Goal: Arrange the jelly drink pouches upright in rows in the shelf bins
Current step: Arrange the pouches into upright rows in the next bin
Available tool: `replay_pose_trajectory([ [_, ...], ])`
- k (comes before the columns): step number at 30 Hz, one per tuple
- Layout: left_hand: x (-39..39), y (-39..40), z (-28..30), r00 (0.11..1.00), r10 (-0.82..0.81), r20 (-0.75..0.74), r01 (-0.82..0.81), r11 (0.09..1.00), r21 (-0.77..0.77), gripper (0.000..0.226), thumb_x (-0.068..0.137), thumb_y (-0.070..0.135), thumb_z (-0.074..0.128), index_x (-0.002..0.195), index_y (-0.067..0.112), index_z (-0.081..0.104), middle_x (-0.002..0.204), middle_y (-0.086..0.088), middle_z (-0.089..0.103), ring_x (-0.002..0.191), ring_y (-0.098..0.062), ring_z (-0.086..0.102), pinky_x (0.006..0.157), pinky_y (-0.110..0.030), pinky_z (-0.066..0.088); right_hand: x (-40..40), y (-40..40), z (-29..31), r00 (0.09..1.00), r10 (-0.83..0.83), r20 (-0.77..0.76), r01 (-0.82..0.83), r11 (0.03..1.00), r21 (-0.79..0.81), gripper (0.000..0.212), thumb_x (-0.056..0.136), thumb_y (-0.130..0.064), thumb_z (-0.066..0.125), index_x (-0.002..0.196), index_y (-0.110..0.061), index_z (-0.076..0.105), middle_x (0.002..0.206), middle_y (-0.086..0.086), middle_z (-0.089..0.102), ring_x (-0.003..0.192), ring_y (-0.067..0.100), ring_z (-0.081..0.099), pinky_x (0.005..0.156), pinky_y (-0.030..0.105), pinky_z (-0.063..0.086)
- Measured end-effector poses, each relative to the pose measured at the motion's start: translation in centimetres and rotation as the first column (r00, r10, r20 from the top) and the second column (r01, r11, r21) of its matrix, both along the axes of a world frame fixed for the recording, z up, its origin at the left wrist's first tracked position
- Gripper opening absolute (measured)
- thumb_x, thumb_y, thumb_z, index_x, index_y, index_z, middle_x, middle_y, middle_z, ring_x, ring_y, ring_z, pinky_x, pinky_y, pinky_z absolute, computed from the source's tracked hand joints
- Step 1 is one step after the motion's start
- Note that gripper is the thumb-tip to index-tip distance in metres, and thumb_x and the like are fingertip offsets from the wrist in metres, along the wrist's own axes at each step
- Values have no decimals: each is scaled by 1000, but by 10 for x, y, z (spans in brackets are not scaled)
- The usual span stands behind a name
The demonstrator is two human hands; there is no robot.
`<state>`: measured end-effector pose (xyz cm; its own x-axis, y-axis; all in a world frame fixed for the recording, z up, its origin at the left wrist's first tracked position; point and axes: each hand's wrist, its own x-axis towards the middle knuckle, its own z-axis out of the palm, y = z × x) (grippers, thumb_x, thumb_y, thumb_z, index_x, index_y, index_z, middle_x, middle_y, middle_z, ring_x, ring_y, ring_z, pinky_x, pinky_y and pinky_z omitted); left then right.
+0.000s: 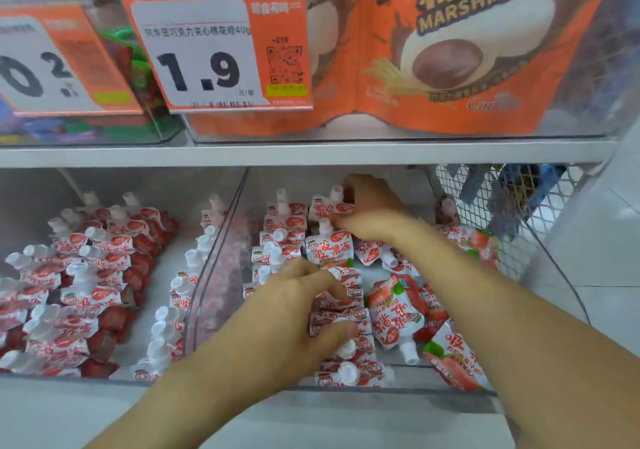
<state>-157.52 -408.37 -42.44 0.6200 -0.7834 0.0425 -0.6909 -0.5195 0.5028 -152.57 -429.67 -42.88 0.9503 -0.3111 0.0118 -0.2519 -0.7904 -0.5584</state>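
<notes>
We reach into the clear right-hand bin, our right hand pinching a strawberry jelly pouch at the back of the row. Our left hand curls its fingers over upright pouches nearer the front. Just right of those fingers, loose pouches lie toppled.

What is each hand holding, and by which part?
Right hand pinches a red-and-white jelly drink pouch at its top corner beside the cap. Left hand rests on a pouch row; grip unclear.
</notes>
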Motion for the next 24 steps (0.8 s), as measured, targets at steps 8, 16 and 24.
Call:
replay_pose_trajectory([
  [8,-4,-5,-4,999,52,-11,-52,999,-10,33,83,58,60,103,39,42,94,16,60,84,-2,60,73,-28,52,-2,-2,4,917,294,-269,-314,949,-37,30,93,-36,64,119,-25,52,116,1,60,92,20,55,69,26,41],
  [16,0,-7,-5,997,72,12,-72,997,-10,34,80,59,63,101,38,46,94,15,62,85,-2,60,73,-27,52,-7,4,3,902,297,-312,-353,926,-138,31,92,-7,56,116,-21,71,109,7,71,85,23,63,69,31,53],
  [24,6,-7,1,994,96,54,-94,995,-42,35,80,61,62,104,37,52,86,23,51,77,5,53,62,-8,39,-6,-9,15,891,286,-352,-311,950,-14,45,89,0,52,127,-22,65,123,0,68,106,23,66,91,37,56],
])
